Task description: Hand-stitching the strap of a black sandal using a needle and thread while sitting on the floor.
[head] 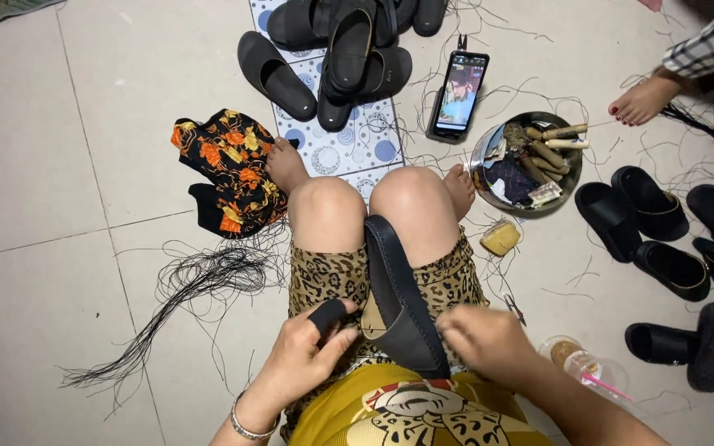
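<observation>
We see a matt black leather-like shoe upper (398,289), shiny metal bowl (483,157), glossy phone screen (459,89), smooth floor tiles (35,149), printed cloth shorts (332,277), thin black threads (200,277).

lap: I see the shoe (398,297) lying between my knees, left hand (303,355) left of it, right hand (489,339) right.
ahead: phone (459,92) behind the tray (562,186).
left floor: thread bundle (200,281), folded cloth (226,169) behind it.
right floor: cup (588,367) near my right hand.
</observation>
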